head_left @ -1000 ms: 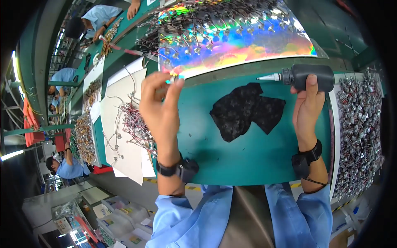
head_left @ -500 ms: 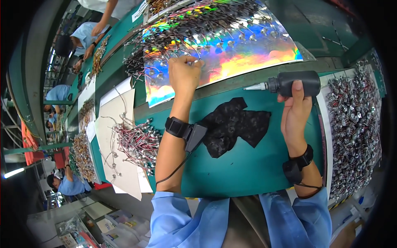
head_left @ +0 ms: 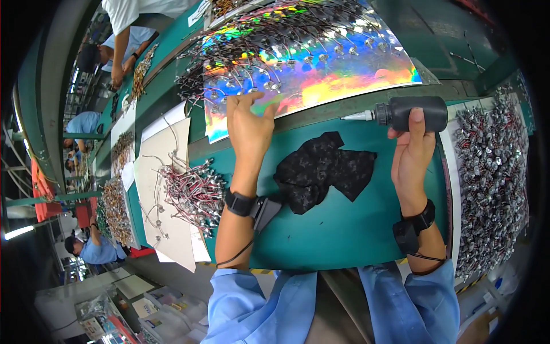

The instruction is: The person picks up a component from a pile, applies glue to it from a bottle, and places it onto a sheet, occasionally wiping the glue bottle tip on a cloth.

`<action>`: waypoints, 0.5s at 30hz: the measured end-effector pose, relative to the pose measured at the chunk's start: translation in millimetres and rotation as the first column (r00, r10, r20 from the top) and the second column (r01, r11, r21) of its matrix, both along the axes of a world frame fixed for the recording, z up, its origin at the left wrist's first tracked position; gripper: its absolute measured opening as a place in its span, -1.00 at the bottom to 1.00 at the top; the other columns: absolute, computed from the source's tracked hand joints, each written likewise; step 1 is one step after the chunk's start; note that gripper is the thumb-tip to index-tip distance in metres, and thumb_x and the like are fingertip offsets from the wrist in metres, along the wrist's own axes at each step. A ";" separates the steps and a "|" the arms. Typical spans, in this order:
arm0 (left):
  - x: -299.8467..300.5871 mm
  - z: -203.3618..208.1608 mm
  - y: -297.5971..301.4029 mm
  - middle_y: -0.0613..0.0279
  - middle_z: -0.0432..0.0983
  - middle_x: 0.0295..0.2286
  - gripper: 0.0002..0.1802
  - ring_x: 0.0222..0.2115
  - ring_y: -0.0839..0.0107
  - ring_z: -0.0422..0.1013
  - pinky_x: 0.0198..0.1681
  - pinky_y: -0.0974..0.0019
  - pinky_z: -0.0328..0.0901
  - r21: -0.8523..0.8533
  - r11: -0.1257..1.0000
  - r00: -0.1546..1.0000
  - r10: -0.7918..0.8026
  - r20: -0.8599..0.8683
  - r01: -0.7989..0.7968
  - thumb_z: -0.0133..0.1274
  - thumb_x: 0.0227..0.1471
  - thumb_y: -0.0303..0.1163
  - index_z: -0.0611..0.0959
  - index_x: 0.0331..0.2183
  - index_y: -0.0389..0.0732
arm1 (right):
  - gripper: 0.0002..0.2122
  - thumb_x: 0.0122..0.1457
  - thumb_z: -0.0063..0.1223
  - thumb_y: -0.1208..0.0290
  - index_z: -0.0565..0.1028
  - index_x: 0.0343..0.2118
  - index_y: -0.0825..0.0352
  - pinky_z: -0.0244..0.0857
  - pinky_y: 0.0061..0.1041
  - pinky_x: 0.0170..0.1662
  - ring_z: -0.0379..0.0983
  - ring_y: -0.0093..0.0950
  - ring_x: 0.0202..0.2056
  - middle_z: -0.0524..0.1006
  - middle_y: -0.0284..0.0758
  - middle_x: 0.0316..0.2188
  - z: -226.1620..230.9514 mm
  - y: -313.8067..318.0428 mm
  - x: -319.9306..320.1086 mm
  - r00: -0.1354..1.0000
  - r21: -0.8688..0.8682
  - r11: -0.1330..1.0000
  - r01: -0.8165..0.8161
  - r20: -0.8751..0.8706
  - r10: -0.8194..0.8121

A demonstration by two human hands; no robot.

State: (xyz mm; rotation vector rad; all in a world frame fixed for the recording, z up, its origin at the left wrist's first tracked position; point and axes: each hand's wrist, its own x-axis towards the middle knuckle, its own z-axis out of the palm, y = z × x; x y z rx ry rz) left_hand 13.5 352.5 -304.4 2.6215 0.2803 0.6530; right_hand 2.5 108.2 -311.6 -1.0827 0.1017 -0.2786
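Observation:
My left hand [head_left: 250, 127] is at the front edge of a shiny rainbow-coloured sheet [head_left: 326, 94], fingers apart and nothing in them. Just beyond its fingertips, small metal parts with wire leads [head_left: 275, 87] lie in rows on the sheet, their dark leads bunched toward the back. My right hand [head_left: 413, 157] is wrapped round a black squeeze bottle [head_left: 427, 113]. The bottle lies sideways in the grip, its pale tapered nozzle [head_left: 360, 116] pointing left. Between my forearms a crumpled black cloth [head_left: 326, 172] rests on the green mat [head_left: 321, 241].
A pile of red-and-white wired parts [head_left: 195, 192] lies beside my left forearm, partly on beige card [head_left: 166, 229]. On the right, a white-edged tray [head_left: 452, 189] holds a dense mass of metal parts. Co-workers in blue [head_left: 100, 249] and white [head_left: 123, 17] are along the left.
My left hand has drawn back toward me and its pinched fingers have spread. A wired part now lies on the sheet where they were. The bottle stays in my right hand, nearly still.

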 end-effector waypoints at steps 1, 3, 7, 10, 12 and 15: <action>-11.1 4.9 1.0 0.13 0.32 -0.45 -0.71 -0.39 0.21 0.30 -0.32 0.27 0.22 -0.014 1.000 1.000 0.002 -0.001 -0.002 0.20 -0.37 -0.40 0.56 -0.46 -0.26 | -0.74 0.10 -0.11 0.20 0.33 -0.33 0.34 0.14 -0.66 -0.52 0.26 -0.65 -0.51 0.40 -0.39 -0.46 0.5 0.6 0.0 1.000 0.004 1.000 0.006 0.000 -0.006; -37.1 11.3 5.8 0.14 0.31 -0.45 -0.74 -0.40 0.23 0.29 -0.34 0.29 0.22 -0.027 0.999 0.999 0.040 -0.011 -0.041 0.19 -0.35 -0.43 0.56 -0.47 -0.27 | -0.73 0.10 -0.11 0.20 0.33 -0.33 0.34 0.13 -0.66 -0.52 0.26 -0.65 -0.51 0.40 -0.39 -0.45 -1.0 0.6 -0.3 1.000 0.007 1.000 -0.001 0.002 0.001; -98.3 9.6 34.2 0.16 0.30 -0.47 -0.84 -0.46 0.31 0.28 -0.42 0.37 0.21 -0.100 0.991 0.991 0.095 0.094 -0.086 0.14 -0.28 -0.51 0.56 -0.50 -0.31 | -0.73 0.12 -0.14 0.20 0.33 -0.32 0.34 0.13 -0.66 -0.51 0.27 -0.65 -0.50 0.40 -0.39 -0.44 -6.5 -1.5 0.9 1.000 -0.015 1.000 -0.026 0.012 0.026; -150.3 6.4 61.3 0.18 0.31 -0.49 -0.89 -0.49 0.34 0.28 -0.44 0.40 0.21 -0.266 0.948 0.972 0.210 0.103 -0.177 0.10 -0.24 -0.54 0.56 -0.50 -0.32 | -0.73 0.13 -0.18 0.19 0.33 -0.30 0.34 0.11 -0.64 -0.50 0.24 -0.63 -0.52 0.40 -0.37 -0.44 2.5 7.8 -0.4 1.000 0.015 1.000 -0.010 0.025 0.010; -176.9 4.1 65.2 0.19 0.31 -0.50 -0.91 -0.50 0.36 0.27 -0.45 0.41 0.20 -0.354 0.906 0.954 0.284 0.101 -0.232 0.09 -0.22 -0.55 0.57 -0.51 -0.33 | -0.73 0.14 -0.19 0.19 0.33 -0.30 0.34 0.10 -0.64 -0.49 0.23 -0.62 -0.53 0.40 -0.36 -0.44 -0.7 2.5 -2.3 0.996 0.044 0.995 -0.084 0.013 0.083; -199.7 5.7 67.7 0.18 0.31 -0.53 -0.92 -0.53 0.35 0.27 -0.47 0.39 0.20 -0.238 0.925 0.944 0.321 0.079 -0.294 0.05 -0.17 -0.53 0.57 -0.50 -0.33 | -0.73 0.15 -0.21 0.19 0.32 -0.30 0.34 0.08 -0.63 -0.49 0.21 -0.60 -0.54 0.40 -0.34 -0.43 -3.0 6.2 -3.7 0.984 0.118 0.977 -0.177 0.014 0.176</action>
